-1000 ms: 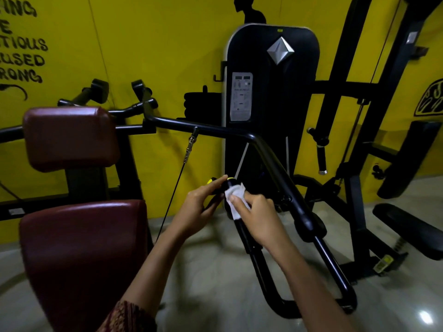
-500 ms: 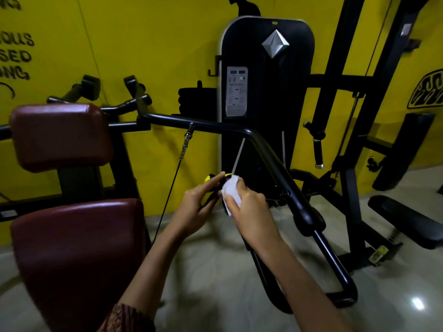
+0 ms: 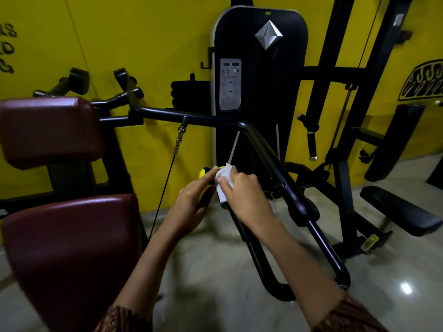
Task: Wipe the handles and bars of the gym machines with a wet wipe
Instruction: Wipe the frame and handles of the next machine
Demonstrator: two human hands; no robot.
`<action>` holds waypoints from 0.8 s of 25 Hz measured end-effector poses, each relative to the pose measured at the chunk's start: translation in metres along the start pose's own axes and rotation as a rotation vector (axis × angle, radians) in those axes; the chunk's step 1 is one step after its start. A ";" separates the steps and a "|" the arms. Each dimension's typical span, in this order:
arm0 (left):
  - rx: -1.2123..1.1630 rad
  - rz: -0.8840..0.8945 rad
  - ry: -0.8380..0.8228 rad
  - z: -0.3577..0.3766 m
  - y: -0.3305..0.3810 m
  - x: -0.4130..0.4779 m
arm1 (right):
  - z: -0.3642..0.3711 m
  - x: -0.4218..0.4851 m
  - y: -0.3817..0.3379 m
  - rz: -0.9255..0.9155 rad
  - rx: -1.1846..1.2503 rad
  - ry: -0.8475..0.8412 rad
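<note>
A gym is indicated by a weight-stack machine [image 3: 260, 92], maroon padded seats [image 3: 72, 248], black bars [image 3: 271, 149], a bench [image 3: 402, 209] and yellow lettered walls [image 3: 131, 39].

Wall lettering [image 3: 8, 47], machine placard [image 3: 230, 84]: illegible.
</note>
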State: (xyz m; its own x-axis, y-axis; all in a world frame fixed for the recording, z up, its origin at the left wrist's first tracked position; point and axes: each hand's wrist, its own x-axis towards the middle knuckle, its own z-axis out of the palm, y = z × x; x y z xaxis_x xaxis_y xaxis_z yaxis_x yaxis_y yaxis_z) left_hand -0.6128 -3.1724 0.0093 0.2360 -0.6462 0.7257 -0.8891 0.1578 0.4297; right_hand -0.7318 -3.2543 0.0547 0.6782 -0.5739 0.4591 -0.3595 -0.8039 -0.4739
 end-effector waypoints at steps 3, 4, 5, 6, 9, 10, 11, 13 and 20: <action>0.056 0.012 0.001 0.003 0.000 -0.006 | -0.010 -0.003 0.003 0.071 0.270 -0.034; 0.093 0.031 0.002 0.003 0.003 -0.008 | -0.009 -0.017 0.009 0.086 0.279 -0.049; 0.135 0.053 0.007 0.005 0.005 -0.011 | -0.006 -0.038 0.016 0.074 0.256 -0.046; 0.174 0.086 0.009 0.006 0.006 -0.014 | -0.006 -0.063 0.018 0.028 0.185 -0.019; 0.202 0.140 0.018 0.016 0.018 -0.026 | 0.003 -0.113 0.032 -0.046 -0.016 0.065; 0.199 0.139 0.019 0.019 0.022 -0.030 | 0.008 -0.124 0.035 -0.081 -0.036 0.091; 0.191 0.136 0.020 0.022 0.025 -0.033 | 0.012 -0.131 0.037 -0.123 -0.065 0.118; 0.175 0.140 0.029 0.025 0.028 -0.038 | 0.013 -0.124 0.035 -0.121 -0.102 0.140; 0.120 0.118 0.055 0.025 0.029 -0.044 | 0.010 -0.109 0.030 -0.099 0.081 0.171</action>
State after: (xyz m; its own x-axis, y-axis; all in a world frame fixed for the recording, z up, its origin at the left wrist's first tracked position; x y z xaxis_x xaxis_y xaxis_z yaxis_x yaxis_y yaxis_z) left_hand -0.6584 -3.1578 -0.0237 0.1450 -0.5861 0.7972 -0.9516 0.1380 0.2746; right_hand -0.8104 -3.2143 -0.0169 0.5863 -0.5167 0.6239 -0.2394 -0.8463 -0.4760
